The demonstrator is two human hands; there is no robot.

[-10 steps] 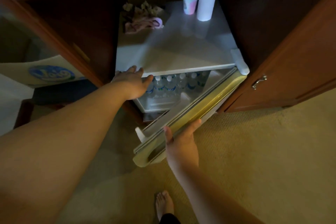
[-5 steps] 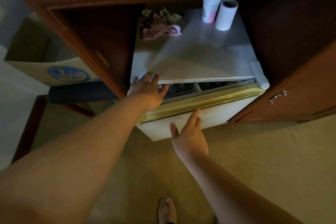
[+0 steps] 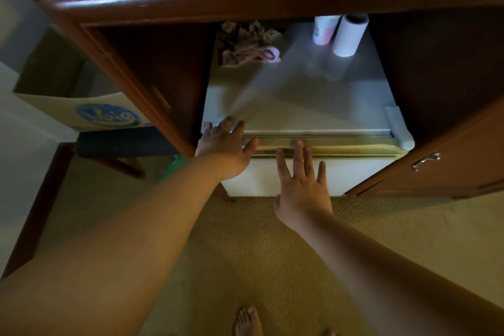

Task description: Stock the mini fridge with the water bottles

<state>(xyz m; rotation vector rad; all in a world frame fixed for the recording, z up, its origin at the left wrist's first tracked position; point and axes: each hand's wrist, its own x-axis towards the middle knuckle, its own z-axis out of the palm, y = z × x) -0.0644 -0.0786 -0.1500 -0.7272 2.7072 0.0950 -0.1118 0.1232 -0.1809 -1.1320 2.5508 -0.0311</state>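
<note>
The white mini fridge [image 3: 300, 101] stands inside a dark wooden cabinet, and its door [image 3: 354, 172] is closed flat against the front. No water bottles show; the closed door hides the inside. My left hand [image 3: 226, 147] rests with straight fingers on the fridge's top front left corner. My right hand [image 3: 302, 183] is spread flat, fingers straight, against the upper part of the door near its gold trim strip [image 3: 341, 144]. Neither hand holds anything.
On the fridge top stand a stack of paper cups [image 3: 324, 30] and a white roll [image 3: 349, 35], with a pink cloth heap [image 3: 251, 49] at back left. An open cabinet door [image 3: 441, 161] juts right. A cardboard box [image 3: 90, 109] sits on a chair at left. Carpet and a bare foot [image 3: 248, 322] lie below.
The fridge door swung from wide open to fully closed, hiding the bottles. My right hand followed it and now presses flat on its front. My left hand stayed at the top corner.
</note>
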